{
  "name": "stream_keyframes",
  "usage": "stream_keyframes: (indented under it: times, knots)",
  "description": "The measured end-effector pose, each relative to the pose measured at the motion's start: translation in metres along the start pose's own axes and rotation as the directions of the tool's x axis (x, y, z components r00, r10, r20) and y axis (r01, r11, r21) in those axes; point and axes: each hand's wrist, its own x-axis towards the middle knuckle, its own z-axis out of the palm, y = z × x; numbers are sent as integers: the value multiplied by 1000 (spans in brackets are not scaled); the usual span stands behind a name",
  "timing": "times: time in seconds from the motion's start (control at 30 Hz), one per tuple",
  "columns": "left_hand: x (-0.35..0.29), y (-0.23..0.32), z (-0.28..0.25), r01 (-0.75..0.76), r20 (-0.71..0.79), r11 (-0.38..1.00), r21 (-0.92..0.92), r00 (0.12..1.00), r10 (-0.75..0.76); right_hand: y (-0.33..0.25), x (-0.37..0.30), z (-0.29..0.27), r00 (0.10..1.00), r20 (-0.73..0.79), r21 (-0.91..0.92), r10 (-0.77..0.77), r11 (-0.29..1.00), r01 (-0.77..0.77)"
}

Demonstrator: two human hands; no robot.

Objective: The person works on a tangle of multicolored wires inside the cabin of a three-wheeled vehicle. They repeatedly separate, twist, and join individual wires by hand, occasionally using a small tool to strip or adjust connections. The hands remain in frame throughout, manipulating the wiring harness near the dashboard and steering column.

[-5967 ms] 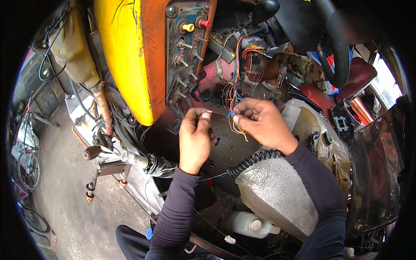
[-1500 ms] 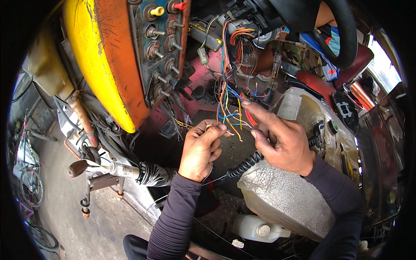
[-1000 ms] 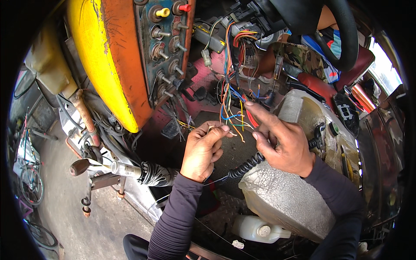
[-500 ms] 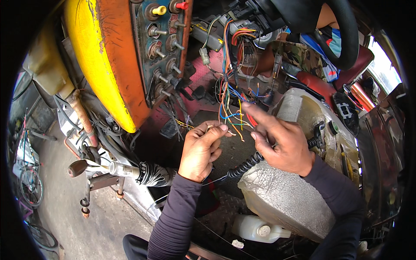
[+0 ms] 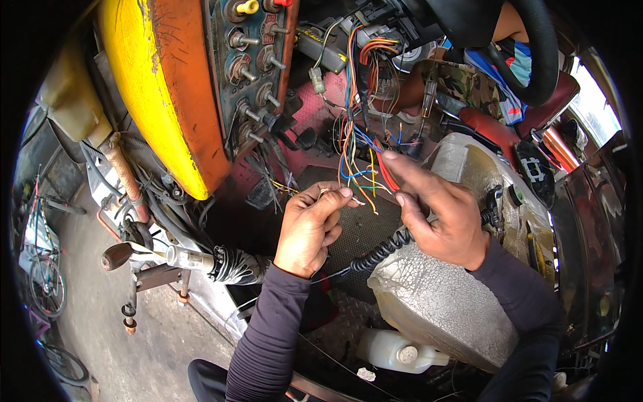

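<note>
My left hand (image 5: 309, 229) pinches a thin pale wire (image 5: 355, 200) between thumb and forefinger, its other fingers curled. To its right, my right hand (image 5: 445, 216) has its index finger stretched out and its thumb apart from it. The tips of these two fingers are beside several red wires (image 5: 387, 175); whether they touch them I cannot tell. A loose bundle of coloured wires (image 5: 349, 137) hangs down between both hands, with blue, yellow, orange and white strands ending near my fingers. The orange strand (image 5: 370, 206) has a bare-looking tip.
A yellow and orange console (image 5: 177, 100) with a panel of toggle switches (image 5: 251, 74) stands at the left. A steering wheel (image 5: 536, 53) and a seated person's leg (image 5: 462, 84) are far right. Below lie a cracked grey cover (image 5: 442, 295), a coiled black cable (image 5: 380, 250) and a white plastic bottle (image 5: 385, 352).
My right hand has shifted slightly right, uncovering more of the red wires. My left hand keeps its pinch in nearly the same place. The view has moved slightly.
</note>
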Motion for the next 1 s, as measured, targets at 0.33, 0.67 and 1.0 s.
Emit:
stream_keyframes:
  times: [0.33, 0.67, 1.0]
  knots:
    - [2, 0, -1, 10, -13, 1000, -18, 1000, -10, 2, 0, 0, 1000, -19, -29, -20, 999, 19]
    - [2, -1, -4, 6, -24, 1000, -22, 1000, -6, 2, -1, 1, 997, -72, 18, -2, 1000, 3]
    - [2, 0, -5, 7, -7, 1000, -25, 1000, -7, 3, -3, 1, 998, -57, 9, 37, 999, -37]
